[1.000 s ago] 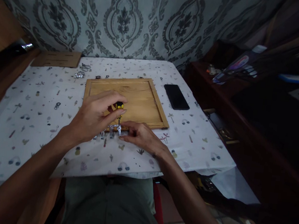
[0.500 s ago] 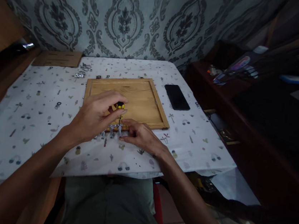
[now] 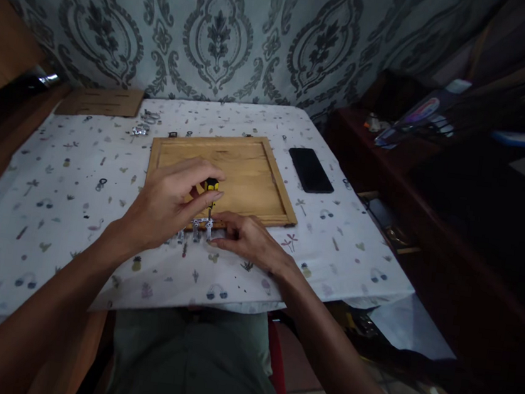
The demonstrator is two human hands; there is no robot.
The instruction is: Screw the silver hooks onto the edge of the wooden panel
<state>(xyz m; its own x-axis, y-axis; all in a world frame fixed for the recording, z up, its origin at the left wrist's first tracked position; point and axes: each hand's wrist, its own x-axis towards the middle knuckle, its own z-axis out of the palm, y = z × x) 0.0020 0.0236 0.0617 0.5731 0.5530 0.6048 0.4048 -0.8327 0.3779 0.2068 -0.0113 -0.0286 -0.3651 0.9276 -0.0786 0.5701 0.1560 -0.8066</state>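
My left hand [image 3: 167, 202] is closed round the black and yellow handle of a small screwdriver [image 3: 211, 186], which stands upright over the near edge of a framed wooden panel [image 3: 241, 169]. The screwdriver's shaft points down at a silvery metal piece [image 3: 209, 227]. My right hand [image 3: 250, 240] pinches that metal piece between thumb and forefinger. Beside it, along the panel's near edge, similar metal pieces [image 3: 196, 232] stick out towards me, partly hidden by my left hand.
A black phone [image 3: 311, 171] lies right of the panel on the patterned tablecloth [image 3: 77, 201]. Behind the panel to the left are loose metal parts [image 3: 142, 129] and a flat brown cardboard piece [image 3: 100, 102]. A bottle [image 3: 421, 114] rests on the dark red surface at right.
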